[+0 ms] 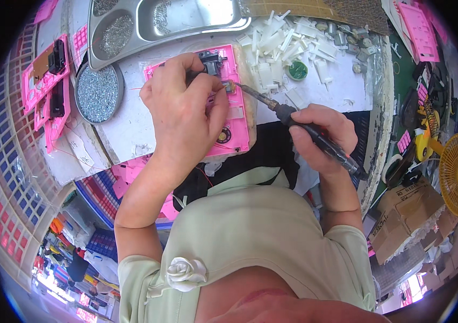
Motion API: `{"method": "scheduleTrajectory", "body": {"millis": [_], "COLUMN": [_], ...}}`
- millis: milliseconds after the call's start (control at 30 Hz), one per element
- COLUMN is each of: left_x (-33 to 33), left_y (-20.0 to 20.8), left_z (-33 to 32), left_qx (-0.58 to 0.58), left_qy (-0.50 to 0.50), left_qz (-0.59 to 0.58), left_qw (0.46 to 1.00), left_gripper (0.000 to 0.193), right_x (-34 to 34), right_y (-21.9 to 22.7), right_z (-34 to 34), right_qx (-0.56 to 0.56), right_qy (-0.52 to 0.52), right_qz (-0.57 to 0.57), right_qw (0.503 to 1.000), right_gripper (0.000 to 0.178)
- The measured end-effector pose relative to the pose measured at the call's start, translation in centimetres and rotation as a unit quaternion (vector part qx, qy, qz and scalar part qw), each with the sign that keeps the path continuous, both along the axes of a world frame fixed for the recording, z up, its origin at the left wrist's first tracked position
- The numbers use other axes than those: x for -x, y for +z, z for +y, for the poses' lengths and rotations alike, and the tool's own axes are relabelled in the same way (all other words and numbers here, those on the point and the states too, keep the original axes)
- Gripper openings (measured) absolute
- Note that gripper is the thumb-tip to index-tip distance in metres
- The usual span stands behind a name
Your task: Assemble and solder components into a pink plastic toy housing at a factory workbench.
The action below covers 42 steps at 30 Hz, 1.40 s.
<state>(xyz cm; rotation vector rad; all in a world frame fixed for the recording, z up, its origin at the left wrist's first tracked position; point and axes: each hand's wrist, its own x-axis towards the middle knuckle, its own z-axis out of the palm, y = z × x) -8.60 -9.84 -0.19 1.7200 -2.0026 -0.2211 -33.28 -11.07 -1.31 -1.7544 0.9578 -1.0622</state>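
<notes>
Your right hand [323, 135] grips the soldering iron [264, 100], tip over the pink housing [244, 121] beneath your left hand [185, 102], whose pinch I can't make out. Beyond that hand, 1 black mechanism [212, 63] sits inside; the soldering seems unfinished.

At eleven o'clock, the left hand [181, 110] bends over a pink casing [238, 126]; between two and three, the right hand [325, 134] grips a soldering iron [283, 112]; at ten, a dish of metal bits [122, 96].
</notes>
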Motion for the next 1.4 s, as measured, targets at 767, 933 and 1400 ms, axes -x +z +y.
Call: {"method": "scheduleTrajectory", "body": {"millis": [767, 933, 1400], "left_x": [0.2, 0.2, 0.3], "left_y": [0.9, 0.8, 0.9], "left_z": [-0.6, -0.7, -0.5], "left_qx": [-0.027, -0.018, -0.005], "left_qy": [-0.004, -0.007, -0.014], "left_qz": [-0.051, -0.051, -0.046], "left_qw": [0.998, 0.998, 0.999], "left_gripper": [0.014, 0.014, 0.012], "right_x": [-1.0, -0.6, -0.2], "right_y": [-1.1, -1.8, -1.2], "right_z": [0.3, 0.6, -0.1], "right_qx": [0.068, 0.14, 0.174], "right_qy": [0.018, 0.028, 0.009], "right_qz": [0.071, 0.107, 0.027], "right_qw": [0.995, 0.984, 0.984], "right_gripper": [0.019, 0.017, 0.029]}}
